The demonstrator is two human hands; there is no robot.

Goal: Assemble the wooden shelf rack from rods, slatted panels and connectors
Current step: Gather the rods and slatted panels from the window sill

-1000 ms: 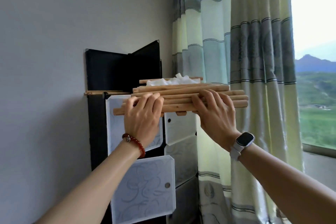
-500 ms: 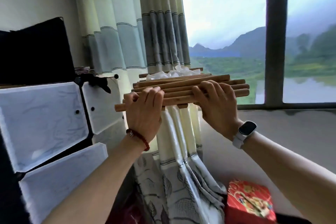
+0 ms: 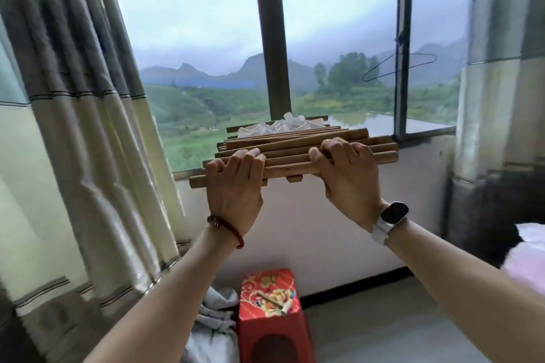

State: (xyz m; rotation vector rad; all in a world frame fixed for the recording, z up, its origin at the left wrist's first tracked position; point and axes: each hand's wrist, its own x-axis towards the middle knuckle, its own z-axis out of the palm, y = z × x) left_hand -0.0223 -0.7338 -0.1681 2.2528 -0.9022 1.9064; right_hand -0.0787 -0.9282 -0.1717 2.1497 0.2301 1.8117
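Observation:
I carry a flat stack of wooden rods [image 3: 290,150] lying on slatted panels, held level at chest height in front of the window. My left hand [image 3: 234,186] grips the near left edge, fingers curled over the front rods. My right hand [image 3: 348,177] grips the near right part the same way. A white plastic bag [image 3: 277,126] rests on the far side of the stack; what it holds cannot be seen. The undersides of the panels are hidden apart from a small wooden block below the front edge.
A striped curtain [image 3: 88,127] hangs at the left and another [image 3: 501,68] at the right. A red stool [image 3: 271,312] stands on the floor below the stack, with grey cloth [image 3: 212,321] beside it. A wire hanger [image 3: 398,66] hangs on the window frame.
I have turned to the right with the stack, away from the black-and-white cabinet, which has left the view. The window now fills the background. Both hands keep the same grip.

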